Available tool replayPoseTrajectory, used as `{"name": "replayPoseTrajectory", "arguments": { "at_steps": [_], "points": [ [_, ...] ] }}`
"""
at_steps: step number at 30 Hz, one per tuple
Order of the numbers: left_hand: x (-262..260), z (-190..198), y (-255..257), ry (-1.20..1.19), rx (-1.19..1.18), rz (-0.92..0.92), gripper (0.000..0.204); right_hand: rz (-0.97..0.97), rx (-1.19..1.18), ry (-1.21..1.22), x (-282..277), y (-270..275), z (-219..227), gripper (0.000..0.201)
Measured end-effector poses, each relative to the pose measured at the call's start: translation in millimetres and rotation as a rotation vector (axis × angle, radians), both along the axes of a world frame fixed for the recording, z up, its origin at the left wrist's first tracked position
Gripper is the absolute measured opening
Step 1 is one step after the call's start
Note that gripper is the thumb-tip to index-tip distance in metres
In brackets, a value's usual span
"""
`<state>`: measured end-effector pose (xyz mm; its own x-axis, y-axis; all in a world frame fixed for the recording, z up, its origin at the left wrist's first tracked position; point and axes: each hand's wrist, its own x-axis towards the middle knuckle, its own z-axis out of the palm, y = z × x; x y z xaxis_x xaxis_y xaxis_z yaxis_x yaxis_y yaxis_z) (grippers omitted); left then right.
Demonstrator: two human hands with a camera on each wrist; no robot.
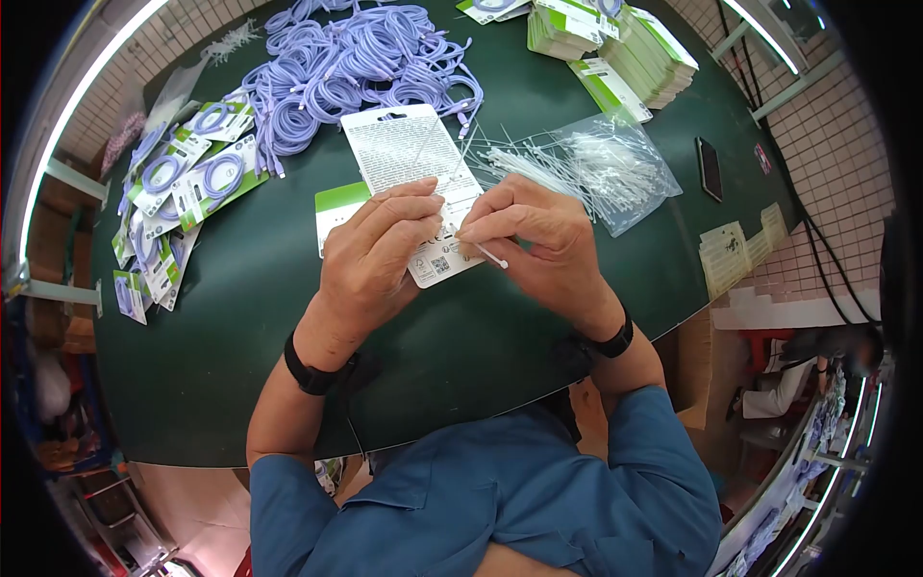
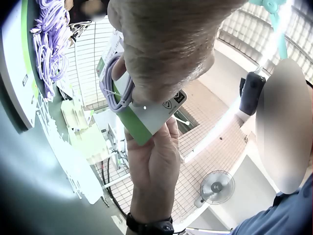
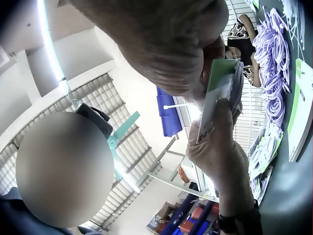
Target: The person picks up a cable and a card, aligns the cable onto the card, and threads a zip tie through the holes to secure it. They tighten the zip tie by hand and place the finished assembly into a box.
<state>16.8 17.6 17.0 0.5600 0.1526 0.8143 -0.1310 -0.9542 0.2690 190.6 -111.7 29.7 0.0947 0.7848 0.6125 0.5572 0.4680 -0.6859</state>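
A printed packaging card (image 1: 394, 144) is held up over the table, its text side toward the head camera. My left hand (image 1: 380, 236) grips its left edge, with the fingertips on the printed face. At the right edge, my right hand (image 1: 543, 240) pinches a thin white cable tie (image 1: 495, 256), whose small head sticks out below the thumb. A coiled purple cable (image 2: 115, 90) lies against the card's other side in the left wrist view. A second, green-and-white card (image 1: 336, 210) lies on the table behind the left hand.
Purple coiled cables (image 1: 336, 72) are heaped at the back. Carded cables (image 1: 192, 178) pile up at the left. Loose cable ties spill from a clear plastic bag (image 1: 630, 173) at the right. Stacked cards (image 1: 644, 58) and a phone (image 1: 709, 168) lie beyond it.
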Motion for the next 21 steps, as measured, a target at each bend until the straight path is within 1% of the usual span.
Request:
{"name": "replayPoseTrajectory", "arguments": {
  "at_steps": [1, 3, 4, 5, 6, 8, 9, 11, 12, 13, 14, 15, 16, 18, 19, 21],
  "points": [
    [1, -1, -2, -0.004, -0.002, -0.002, 0.028, -0.012, 0.006, -0.005, 2, -1, 3, 0.017],
    [1, 2, -6, -0.016, 0.003, -0.019, 0.028, 0.044, -0.109, 0.038, 5, -2, 12, 0.016],
    [3, 7, -10, -0.018, 0.063, -0.01, 0.028, 0.058, -0.16, 0.053, 10, -7, 19, 0.015],
    [-1, 9, -13, -0.012, 0.116, 0.014, 0.028, 0.045, -0.153, 0.048, 11, -8, 21, 0.015],
    [-5, 12, -17, -0.006, 0.169, 0.039, 0.028, 0.078, -0.197, 0.09, 13, -10, 23, 0.015],
    [-12, 26, -30, 0.013, 0.201, 0.045, 0.027, 0.152, -0.286, 0.175, 15, -12, 27, 0.015],
    [-16, 34, -36, 0.039, 0.226, 0.062, 0.027, 0.146, -0.281, 0.171, 16, -13, 29, 0.015],
    [-15, 37, -42, 0.063, 0.252, 0.08, 0.027, 0.276, -0.377, 0.324, 17, -15, 32, 0.014],
    [-13, 36, -44, 0.035, 0.182, 0.021, 0.026, 0.343, -0.426, 0.403, 17, -16, 33, 0.014],
    [-10, 33, -46, 0.009, 0.112, -0.037, 0.025, 0.343, -0.425, 0.403, 18, -16, 32, 0.014],
    [-9, 32, -48, -0.016, 0.042, -0.095, 0.023, 0.395, -0.425, 0.453, 20, -15, 28, 0.012],
    [-9, 30, -50, -0.015, 0.041, -0.094, 0.023, 0.448, -0.425, 0.502, 22, -13, 25, 0.011],
    [-10, 27, -54, 0.011, -0.06, -0.105, 0.02, 0.501, -0.426, 0.551, 23, -12, 23, 0.009],
    [-12, 23, -59, 0.063, -0.266, -0.124, 0.013, 0.487, -0.457, 0.565, 26, -10, 27, 0.009],
    [-14, 23, -59, 0.066, -0.271, -0.12, 0.013, 0.47, -0.488, 0.579, 27, -10, 30, 0.009],
    [-18, 25, -58, 0.198, -0.492, -0.05, 0.01, 0.464, -0.528, 0.599, 27, -8, 26, 0.009]
  ]
}}
